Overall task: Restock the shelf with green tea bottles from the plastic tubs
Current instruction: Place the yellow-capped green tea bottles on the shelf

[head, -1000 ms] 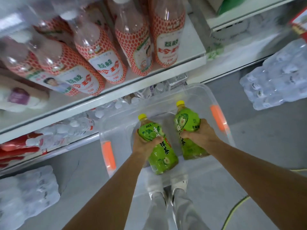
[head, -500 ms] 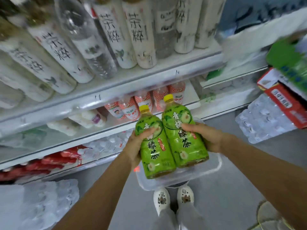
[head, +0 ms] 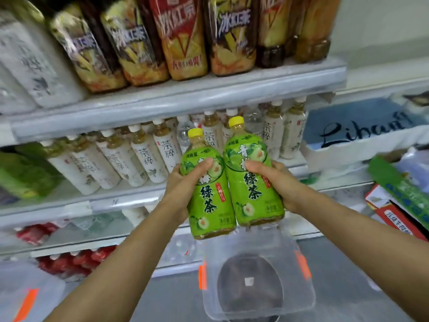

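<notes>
Centre frame: left hand [head: 183,182] and right hand [head: 282,182] each grip an upright green-labelled, yellow-capped plastic tea bottle [head: 206,194] [head: 253,182], seemingly ready for shelving, above the clear plastic tub [head: 301,298].

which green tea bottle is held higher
The right bottle, in the right hand: its yellow cap stands above the left bottle's, which the left hand holds.
</notes>
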The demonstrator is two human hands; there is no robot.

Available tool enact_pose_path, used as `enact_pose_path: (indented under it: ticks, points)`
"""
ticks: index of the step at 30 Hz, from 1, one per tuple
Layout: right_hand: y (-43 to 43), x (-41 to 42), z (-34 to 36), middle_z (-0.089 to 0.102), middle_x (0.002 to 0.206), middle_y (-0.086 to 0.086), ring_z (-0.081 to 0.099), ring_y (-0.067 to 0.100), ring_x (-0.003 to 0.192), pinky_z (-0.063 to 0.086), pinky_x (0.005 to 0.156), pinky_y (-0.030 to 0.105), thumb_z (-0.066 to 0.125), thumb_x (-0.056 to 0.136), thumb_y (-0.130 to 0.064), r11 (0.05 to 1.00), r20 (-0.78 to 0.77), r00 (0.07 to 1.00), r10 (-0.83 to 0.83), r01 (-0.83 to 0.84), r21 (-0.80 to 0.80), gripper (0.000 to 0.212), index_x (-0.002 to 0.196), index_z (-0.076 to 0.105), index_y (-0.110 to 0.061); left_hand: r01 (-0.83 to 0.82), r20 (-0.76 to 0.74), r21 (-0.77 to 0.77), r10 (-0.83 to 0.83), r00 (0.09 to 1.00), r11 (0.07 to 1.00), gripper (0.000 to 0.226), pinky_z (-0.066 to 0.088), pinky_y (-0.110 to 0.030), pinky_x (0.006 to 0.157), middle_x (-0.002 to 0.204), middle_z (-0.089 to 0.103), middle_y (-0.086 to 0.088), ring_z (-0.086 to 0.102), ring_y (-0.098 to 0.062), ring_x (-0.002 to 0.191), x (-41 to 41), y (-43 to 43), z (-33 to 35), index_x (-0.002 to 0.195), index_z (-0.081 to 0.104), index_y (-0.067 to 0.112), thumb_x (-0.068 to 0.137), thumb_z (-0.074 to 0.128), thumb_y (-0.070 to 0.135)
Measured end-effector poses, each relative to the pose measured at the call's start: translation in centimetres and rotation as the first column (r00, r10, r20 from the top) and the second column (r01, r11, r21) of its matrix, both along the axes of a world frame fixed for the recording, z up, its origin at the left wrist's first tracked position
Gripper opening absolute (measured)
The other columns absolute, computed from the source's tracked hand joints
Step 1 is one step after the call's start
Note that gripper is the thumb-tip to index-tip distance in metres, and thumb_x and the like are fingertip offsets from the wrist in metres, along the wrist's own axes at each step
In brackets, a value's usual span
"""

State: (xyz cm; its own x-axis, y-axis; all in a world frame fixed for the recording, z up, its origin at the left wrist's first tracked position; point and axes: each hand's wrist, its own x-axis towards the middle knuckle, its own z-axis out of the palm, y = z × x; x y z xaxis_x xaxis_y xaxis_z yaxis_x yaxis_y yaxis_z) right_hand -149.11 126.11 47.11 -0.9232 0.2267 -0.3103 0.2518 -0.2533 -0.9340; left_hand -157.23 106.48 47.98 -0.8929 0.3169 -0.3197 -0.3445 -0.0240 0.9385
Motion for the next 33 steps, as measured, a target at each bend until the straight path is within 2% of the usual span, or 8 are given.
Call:
enact_pose_path:
  ticks: [2, 4, 7, 10, 13, 17, 21, 33]
  points:
    - [-0.2, 0.1, 2.5, 0.077, 0.091, 0.005, 0.075, 0.022, 0.080, 0.060, 0.068, 0.034, 0.085, 0.061, -0.033, 0.999, -0.059, 0.998, 0.032, -0.030, 0.024, 0.053, 0.108, 0.065, -0.019, -0.055, -0.060, 0.007, 0.055, 0.997, 0.998, 0.117, 0.058, -0.051, 0.087, 0.117, 0.072, -0.008, 0.072, -0.030, 0.102, -0.2, -0.3, 2.5, 0.142, 0.044, 0.022, 0.042, 0.096, 0.054]
    - [-0.3, 0.5, 4.0, 0.077, 0.089, 0.006, 0.075, 0.022, 0.077, 0.059, 0.062, 0.031, 0.081, 0.061, -0.032, 0.997, -0.094, 0.993, 0.073, -0.069, 0.047, 0.052, 0.109, 0.065, -0.017, -0.071, -0.100, 0.018, 0.073, 0.992, 0.997, 0.120, 0.053, -0.054, 0.095, 0.124, 0.069, -0.008, 0.069, -0.031, 0.109, -0.4, -0.6, 5.0, 0.143, 0.045, 0.026, 0.040, 0.096, 0.058]
    - [-1.1, 0.9, 6.0, 0.077, 0.091, 0.007, 0.075, 0.023, 0.078, 0.059, 0.060, 0.030, 0.083, 0.051, -0.038, 0.990, -0.174, 0.976, 0.134, -0.122, 0.075, 0.065, 0.110, 0.062, -0.019, -0.051, -0.141, 0.111, 0.066, 0.988, 0.993, 0.085, 0.062, -0.042, 0.077, 0.108, 0.076, -0.011, 0.074, -0.028, 0.096, -0.2, -1.8, 8.9, 0.131, 0.059, 0.013, 0.057, 0.091, 0.041]
    - [-2.3, -0.2, 8.9, 0.076, 0.089, 0.009, 0.074, 0.024, 0.076, 0.058, 0.060, 0.031, 0.081, 0.045, -0.042, 0.979, -0.256, 0.948, 0.188, -0.161, 0.124, 0.070, 0.108, 0.063, -0.017, -0.054, -0.209, 0.141, 0.084, 0.974, 0.988, 0.070, 0.061, -0.035, 0.062, 0.098, 0.077, -0.014, 0.076, -0.025, 0.081, -0.6, -3.4, 12.5, 0.125, 0.062, 0.008, 0.063, 0.083, 0.033]
    - [-3.7, -1.9, 12.4, 0.076, 0.085, 0.007, 0.073, 0.021, 0.074, 0.057, 0.060, 0.029, 0.080, 0.045, -0.041, 0.974, -0.333, 0.924, 0.190, -0.135, 0.182, 0.065, 0.104, 0.065, -0.017, -0.048, -0.272, 0.152, 0.089, 0.958, 0.987, 0.070, 0.061, -0.036, 0.062, 0.099, 0.076, -0.015, 0.075, -0.025, 0.077, -1.3, -4.9, 15.2, 0.126, 0.062, 0.005, 0.064, 0.079, 0.032]
    - [-6.0, -4.1, 16.0, 0.076, 0.095, 0.008, 0.073, 0.023, 0.081, 0.058, 0.065, 0.033, 0.079, 0.062, -0.028, 0.978, -0.430, 0.887, 0.166, -0.092, 0.188, 0.056, 0.113, 0.063, -0.013, -0.032, -0.339, 0.156, 0.084, 0.937, 0.987, 0.070, 0.061, -0.036, 0.063, 0.101, 0.077, -0.013, 0.076, -0.025, 0.082, -2.5, -7.4, 17.6, 0.126, 0.061, 0.011, 0.063, 0.081, 0.036]
    - [-9.1, -6.2, 18.6, 0.075, 0.104, 0.010, 0.073, 0.029, 0.092, 0.058, 0.071, 0.037, 0.082, 0.055, -0.040, 0.980, -0.506, 0.850, 0.144, -0.052, 0.192, 0.071, 0.118, 0.061, -0.014, 0.009, -0.377, 0.139, 0.044, 0.925, 0.990, 0.073, 0.061, -0.037, 0.061, 0.097, 0.077, -0.013, 0.076, -0.028, 0.080, -3.5, -10.7, 19.6, 0.126, 0.058, 0.010, 0.063, 0.081, 0.037]
    - [-17.8, -13.6, 31.8, 0.075, 0.098, 0.013, 0.073, 0.030, 0.085, 0.059, 0.068, 0.039, 0.082, 0.062, -0.038, 0.969, -0.714, 0.687, 0.136, 0.059, 0.241, 0.065, 0.118, 0.062, -0.010, -0.019, -0.549, 0.209, 0.133, 0.825, 0.978, 0.067, 0.060, -0.033, 0.059, 0.088, 0.077, -0.013, 0.075, -0.025, 0.072, -10.6, -21.0, 28.2, 0.119, 0.063, 0.005, 0.062, 0.077, 0.038]
